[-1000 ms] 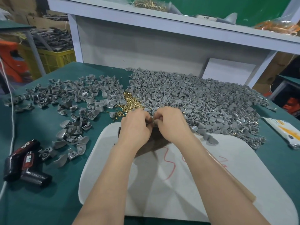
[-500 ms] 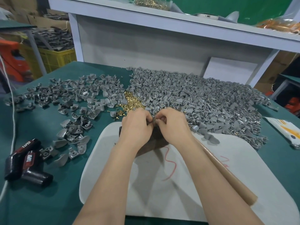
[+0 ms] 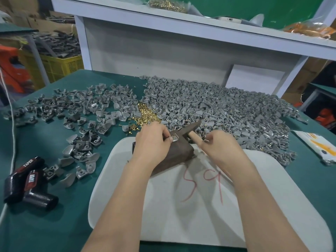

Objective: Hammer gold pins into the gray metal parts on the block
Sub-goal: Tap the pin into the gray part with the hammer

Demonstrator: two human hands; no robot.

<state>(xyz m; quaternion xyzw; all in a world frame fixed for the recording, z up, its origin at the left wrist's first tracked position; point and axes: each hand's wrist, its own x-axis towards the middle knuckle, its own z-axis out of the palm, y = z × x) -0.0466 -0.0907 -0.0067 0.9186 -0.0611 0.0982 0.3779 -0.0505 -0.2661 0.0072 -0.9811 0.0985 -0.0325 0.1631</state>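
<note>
Centre frame: block (image 3: 177, 155) sits on a white board (image 3: 190, 215). Left hand (image 3: 151, 140), fingers curled, pinches a gray part (image 3: 175, 138) on the block's top. Right hand (image 3: 222, 149) is wrapped round the hammer (image 3: 189, 127) handle, head right by the part, contact unclear. Pins (image 3: 145, 115) lie just beyond, left of the parts heap (image 3: 227, 110).

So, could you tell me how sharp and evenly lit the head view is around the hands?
Head view: soft, even light, only faint forearm shadows on the white board; the right hand and hammer look slightly smeared; the gray metal part at the left hand is readable; the yellow crate is soft.
</note>
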